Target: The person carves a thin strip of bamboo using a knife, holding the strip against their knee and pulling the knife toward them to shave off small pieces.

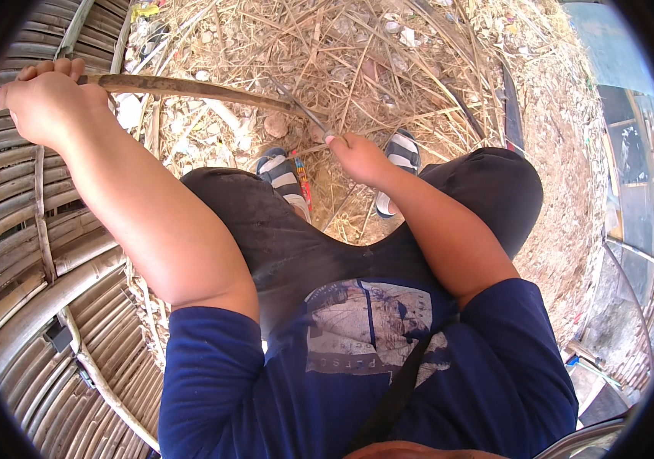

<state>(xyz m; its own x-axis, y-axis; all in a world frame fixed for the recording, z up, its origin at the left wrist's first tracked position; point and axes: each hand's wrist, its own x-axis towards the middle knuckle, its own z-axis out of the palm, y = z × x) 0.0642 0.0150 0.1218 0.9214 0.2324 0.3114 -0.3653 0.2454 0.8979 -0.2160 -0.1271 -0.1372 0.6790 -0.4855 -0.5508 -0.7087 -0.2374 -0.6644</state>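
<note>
While the left hand grips a long brown strip by one end above straw litter, right hand clasps a knife crossing the strip's other end; slatted wall close left, sandals below.

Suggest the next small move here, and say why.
Perhaps a short stroke of the thin blade along the wooden strip, away from the left hand: that hand grips one end, while the right hand holds the blade, which appears to cross the strip farther along.
</note>
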